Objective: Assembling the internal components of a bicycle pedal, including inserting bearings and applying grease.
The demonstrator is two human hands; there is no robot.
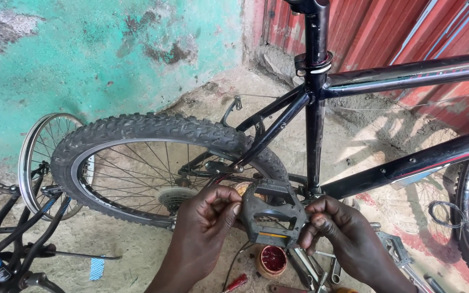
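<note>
A pedal [271, 213] sits between both hands, before the rear wheel [158, 168], above a tin [273, 260]

Both hands, left hand [204, 228] and right hand [348, 239], are bare, forearms unsleeved.

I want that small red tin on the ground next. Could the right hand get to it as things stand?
Probably yes, once freed: the red tin sits open on the ground just below the right hand, nothing between them. But that hand now grips the black pedal together with the left hand.

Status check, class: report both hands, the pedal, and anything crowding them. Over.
Left hand and right hand both grip the black pedal. Pedal held by the bike frame. Rear wheel close behind.
</note>
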